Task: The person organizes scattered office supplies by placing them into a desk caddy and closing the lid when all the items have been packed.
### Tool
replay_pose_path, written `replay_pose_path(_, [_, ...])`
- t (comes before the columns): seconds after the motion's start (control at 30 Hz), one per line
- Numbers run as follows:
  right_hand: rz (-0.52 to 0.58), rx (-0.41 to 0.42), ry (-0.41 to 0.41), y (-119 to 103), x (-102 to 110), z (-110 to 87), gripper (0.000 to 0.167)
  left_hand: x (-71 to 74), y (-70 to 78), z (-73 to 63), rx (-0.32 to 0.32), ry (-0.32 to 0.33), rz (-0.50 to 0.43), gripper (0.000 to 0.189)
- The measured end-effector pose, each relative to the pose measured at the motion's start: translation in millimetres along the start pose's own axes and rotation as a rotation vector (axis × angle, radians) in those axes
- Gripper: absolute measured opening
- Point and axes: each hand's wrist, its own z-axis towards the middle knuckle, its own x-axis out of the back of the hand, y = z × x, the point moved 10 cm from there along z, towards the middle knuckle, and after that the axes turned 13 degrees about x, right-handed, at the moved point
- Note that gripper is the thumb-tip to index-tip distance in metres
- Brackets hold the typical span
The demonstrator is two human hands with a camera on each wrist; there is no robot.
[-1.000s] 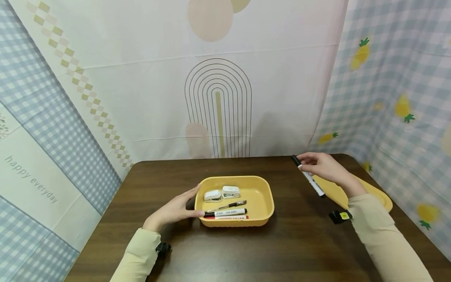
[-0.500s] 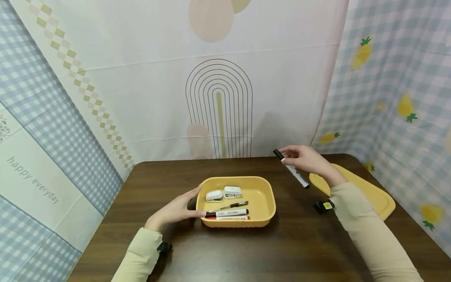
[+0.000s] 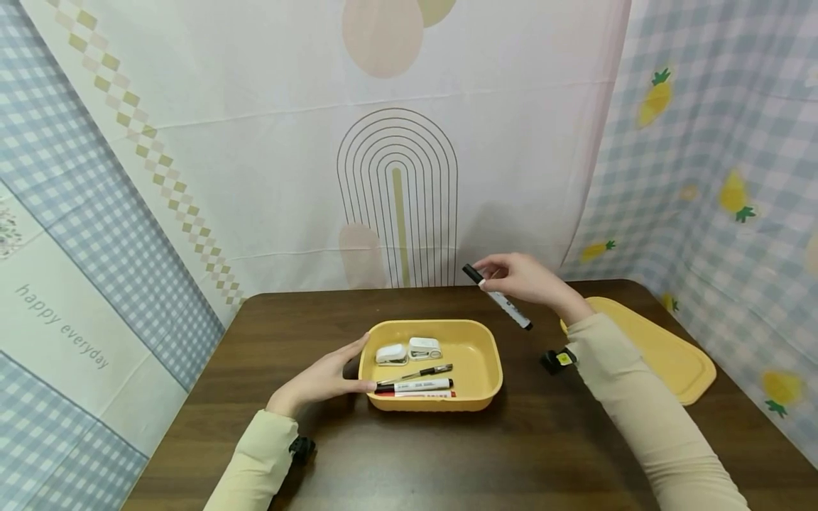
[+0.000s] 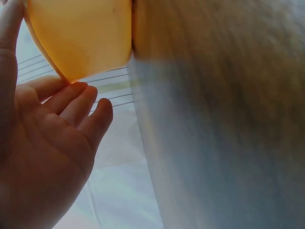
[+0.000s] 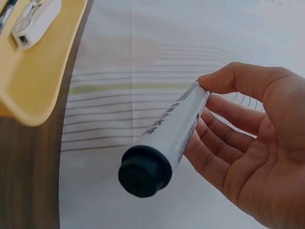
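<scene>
In the head view, my right hand (image 3: 527, 280) pinches a white marker (image 3: 508, 305) near its black cap, above the table to the right of a yellow box (image 3: 478, 369). The marker slants, its black end (image 5: 143, 174) facing the camera in the right wrist view. My left hand (image 3: 326, 376) holds the box's left end, thumb at the near corner and fingers against the far side. Inside lie two white mini staplers (image 3: 424, 348), a pen (image 3: 428, 371), another white marker (image 3: 423, 385) and a red-and-white one (image 3: 424, 394) along the near wall.
A yellow lid (image 3: 652, 348) lies flat on the dark wooden table (image 3: 409, 461), right of the box and partly behind the right forearm. Patterned cloth (image 3: 511, 142) hangs behind the table and along both sides.
My right hand has carried the marker leftward and slightly up from over the lid towards the box, uncovering more of the lid. The left hand keeps its place on the box.
</scene>
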Motion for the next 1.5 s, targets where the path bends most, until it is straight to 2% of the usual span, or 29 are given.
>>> replay_pose_path(0.3, [-0.022, 0.037, -0.016, -23, -7, 19.3, 0.040, -1.9, 2.1, 2.5, -0.002, -0.006, -0.010, 0.104])
replay_pose_path(0.77, [-0.043, 0.116, -0.093, -55, -27, 38.3, 0.039, -6.9, 7.6, 7.3, -0.009, -0.006, -0.013, 0.103])
replay_pose_path(1.13, [-0.047, 0.104, -0.134, -49, -38, 43.1, 0.039, -5.6, 10.3, 8.1, -0.037, -0.025, -0.016, 0.107])
replay_pose_path(1.5, [-0.053, 0.129, -0.212, -39, -68, 44.6, 0.035, -4.9, 10.5, 8.9, -0.032, -0.026, -0.003, 0.105])
